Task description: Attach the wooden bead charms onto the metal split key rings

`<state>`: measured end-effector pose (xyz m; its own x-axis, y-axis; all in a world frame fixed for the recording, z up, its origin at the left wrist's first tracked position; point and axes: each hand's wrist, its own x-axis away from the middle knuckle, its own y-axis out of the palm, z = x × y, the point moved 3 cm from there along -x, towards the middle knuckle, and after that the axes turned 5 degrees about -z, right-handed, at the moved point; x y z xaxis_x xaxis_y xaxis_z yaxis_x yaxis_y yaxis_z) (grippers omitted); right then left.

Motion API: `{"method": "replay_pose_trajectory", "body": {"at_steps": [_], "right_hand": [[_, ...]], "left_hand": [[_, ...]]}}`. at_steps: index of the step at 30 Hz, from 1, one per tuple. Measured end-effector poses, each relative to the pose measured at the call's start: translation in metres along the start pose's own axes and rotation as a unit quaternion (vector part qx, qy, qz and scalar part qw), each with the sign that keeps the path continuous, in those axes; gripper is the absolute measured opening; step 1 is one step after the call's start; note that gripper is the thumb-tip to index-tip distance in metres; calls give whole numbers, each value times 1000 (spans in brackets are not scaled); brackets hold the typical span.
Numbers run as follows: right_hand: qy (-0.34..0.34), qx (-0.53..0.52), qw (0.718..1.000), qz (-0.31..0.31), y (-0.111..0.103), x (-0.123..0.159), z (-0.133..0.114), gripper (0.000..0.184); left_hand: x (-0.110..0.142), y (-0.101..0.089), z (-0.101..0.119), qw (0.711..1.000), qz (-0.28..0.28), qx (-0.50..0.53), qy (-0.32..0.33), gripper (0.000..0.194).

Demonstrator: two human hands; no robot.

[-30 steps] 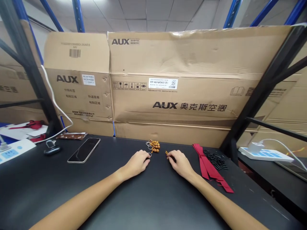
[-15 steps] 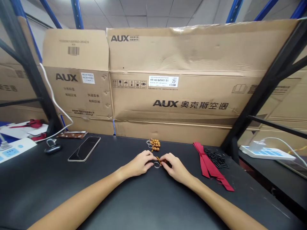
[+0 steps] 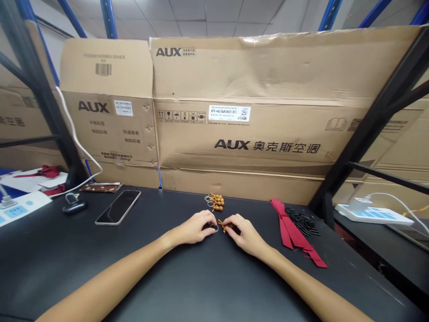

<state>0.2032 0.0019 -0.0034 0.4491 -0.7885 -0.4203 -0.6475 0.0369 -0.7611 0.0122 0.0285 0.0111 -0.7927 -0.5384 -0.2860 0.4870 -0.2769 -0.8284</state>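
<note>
A: Where is the metal ring (image 3: pixel 217 228)?
B: In the left hand (image 3: pixel 197 227), held narrowly between thumb and fingers, its curved edge showing just past their tips.
A: And the right hand (image 3: pixel 247 231)?
B: Its fingers are closed on a beaded cord (image 3: pixel 221 225), whose golden end pokes out toward the ring; a small gap lies between the two.
A: What is around the fingers?
B: Beyond them on the table (image 3: pixel 208 281), a cluster of bead charms (image 3: pixel 218 202). Right of the right fingers, a red ribbon (image 3: pixel 295 232) beside black loops (image 3: pixel 303 222). Well left of the left fingers, a phone (image 3: pixel 118 208).
</note>
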Motion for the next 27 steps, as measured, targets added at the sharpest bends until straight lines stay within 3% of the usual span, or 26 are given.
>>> {"method": "replay_pose_trajectory", "body": {"at_steps": [4, 12, 20, 27], "right_hand": [[-7, -4, 1000, 2, 1, 1, 1, 14], [-9, -11, 1000, 3, 1, 0, 0, 13], [1, -34, 999, 1, 0, 0, 0, 15], [10, -57, 998, 7, 0, -1, 0, 13]], "left_hand": [[0, -7, -1, 999, -34, -25, 8, 11], [0, 1, 3, 999, -1, -40, 14, 14], [1, -1, 7, 998, -21, -64, 17, 13], [0, 8, 5, 999, 36, -12, -28, 15]]}}
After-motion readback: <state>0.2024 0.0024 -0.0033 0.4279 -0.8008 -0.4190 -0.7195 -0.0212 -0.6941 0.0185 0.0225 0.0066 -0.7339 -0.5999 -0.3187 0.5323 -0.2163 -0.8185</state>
